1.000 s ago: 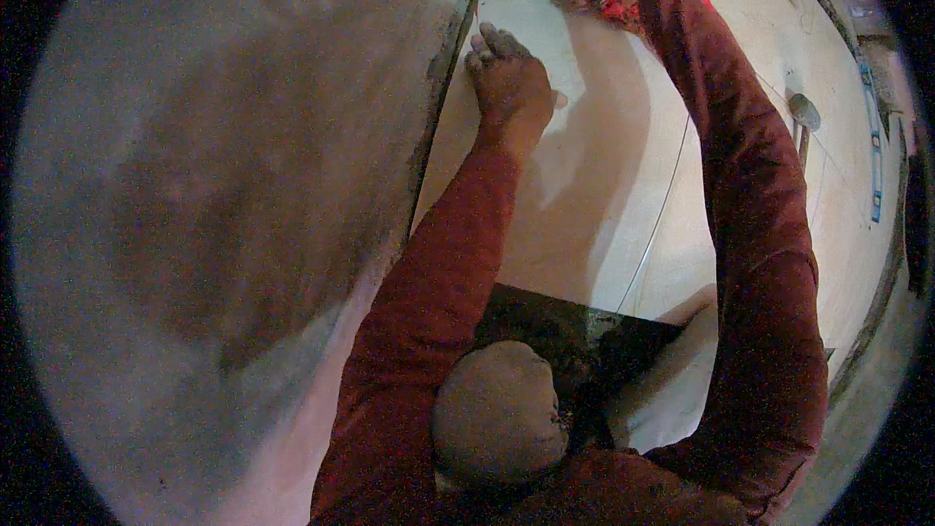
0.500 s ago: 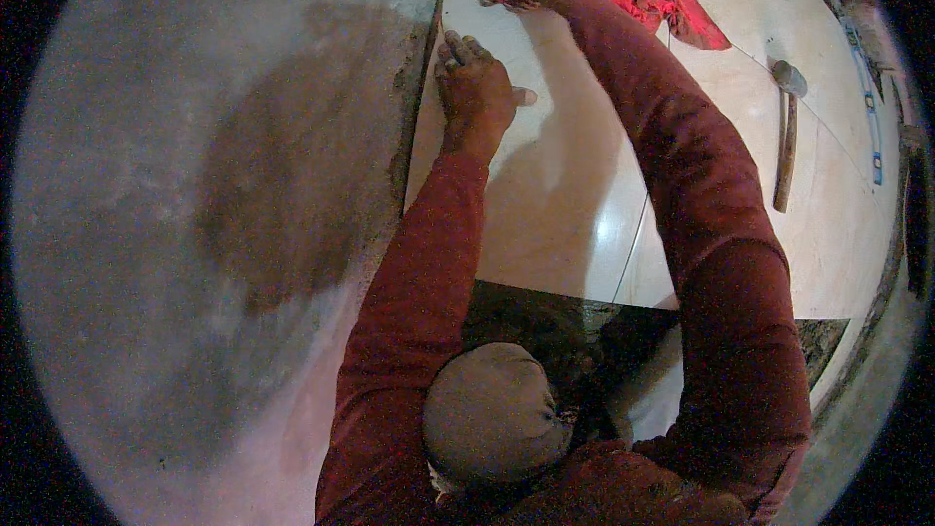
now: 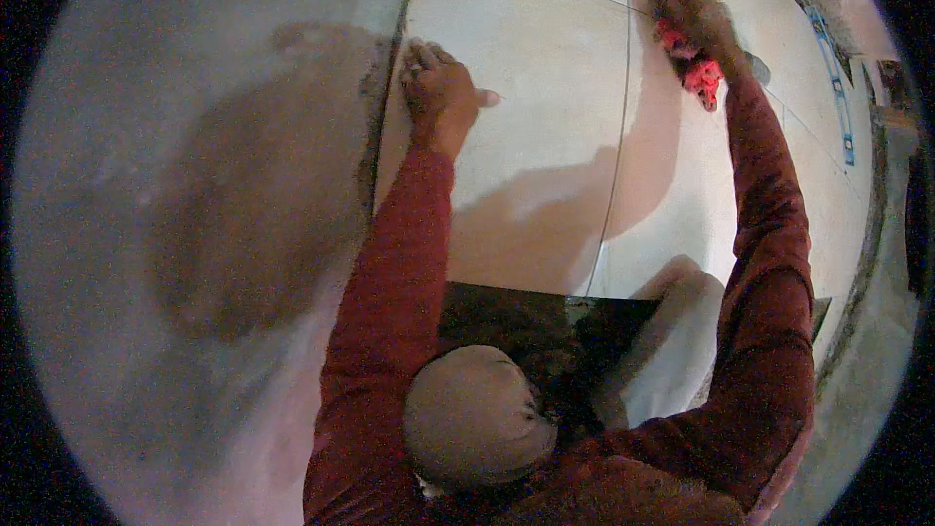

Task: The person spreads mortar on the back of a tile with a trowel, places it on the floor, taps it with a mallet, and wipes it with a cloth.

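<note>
Pale, glossy floor tiles [image 3: 526, 58] with thin joints lie beneath both of my hands. My left hand [image 3: 440, 102] rests on the tile near its left edge, beside the wall, fingers stretched forward and thumb out to the side, holding nothing. Farther right, my right hand [image 3: 696, 18] presses a crumpled red cloth [image 3: 703, 86] onto the tile surface. Its fingers are slightly blurred and curl over the cloth, part of which hangs out toward me. Just right of that wrist the grey head of a mallet [image 3: 759, 69] shows; my arm hides its handle.
A grey wall or slab [image 3: 224, 136] borders the tiles on the left. Along the far right lies a blue spirit level [image 3: 836, 102]. A dark, rough strip [image 3: 502, 317] runs along the tiles' near edge, by a rounded grey-brown fabric shape [image 3: 477, 414].
My right hand has swept the red cloth rightward from the far left tile, bunching it up near the mallet. My left hand stays on the same tile; the view has shifted slightly.
</note>
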Tool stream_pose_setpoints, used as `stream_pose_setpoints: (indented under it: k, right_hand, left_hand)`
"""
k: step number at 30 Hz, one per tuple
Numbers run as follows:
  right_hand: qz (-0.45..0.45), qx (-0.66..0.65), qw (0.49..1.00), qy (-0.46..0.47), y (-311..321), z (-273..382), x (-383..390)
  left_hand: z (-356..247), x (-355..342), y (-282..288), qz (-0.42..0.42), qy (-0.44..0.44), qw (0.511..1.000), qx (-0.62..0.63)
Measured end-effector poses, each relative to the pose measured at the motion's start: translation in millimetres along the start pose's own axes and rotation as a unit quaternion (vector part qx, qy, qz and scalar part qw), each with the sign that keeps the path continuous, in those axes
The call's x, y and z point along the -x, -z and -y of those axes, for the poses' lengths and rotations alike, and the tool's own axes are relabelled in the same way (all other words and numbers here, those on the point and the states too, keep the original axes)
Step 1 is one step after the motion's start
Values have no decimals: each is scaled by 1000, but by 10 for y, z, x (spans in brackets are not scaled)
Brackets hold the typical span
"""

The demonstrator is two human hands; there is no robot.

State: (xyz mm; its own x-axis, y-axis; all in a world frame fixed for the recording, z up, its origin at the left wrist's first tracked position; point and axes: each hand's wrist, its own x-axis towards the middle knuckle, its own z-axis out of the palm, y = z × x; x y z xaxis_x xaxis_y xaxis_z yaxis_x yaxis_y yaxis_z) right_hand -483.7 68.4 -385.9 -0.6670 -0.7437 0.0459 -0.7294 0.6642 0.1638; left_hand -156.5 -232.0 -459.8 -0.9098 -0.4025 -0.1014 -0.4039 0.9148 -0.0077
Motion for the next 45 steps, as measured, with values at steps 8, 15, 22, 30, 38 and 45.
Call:
stream_pose_setpoints:
  k: [8, 15, 22, 30, 38, 45]
  right_hand:
    - [-315, 11, 944, 99, -463, -300, 38]
    - [-44, -384, 922, -8, -326, 348, -484]
    - [-108, -180, 976, -49, -238, 898, 733]
    - [-46, -185, 976, -106, 115, 2289, 2456]
    - [199, -439, 876, 30, 576, 2238, 3837]
    - [413, -600, 679, -92, 1422, 644, 3983]
  left_hand:
    - [66, -62, 36, -10, 17, 1000, -13]
    - [77, -65, -223, -55, -16, 998, -10]
    - [4, -578, -14, 5, -87, 994, -71]
    - [322, -1058, -257, 76, -75, 994, -28]
    - [29, -882, -308, 31, -61, 998, -12]
    - [-689, 848, -769, -172, -184, 968, 18]
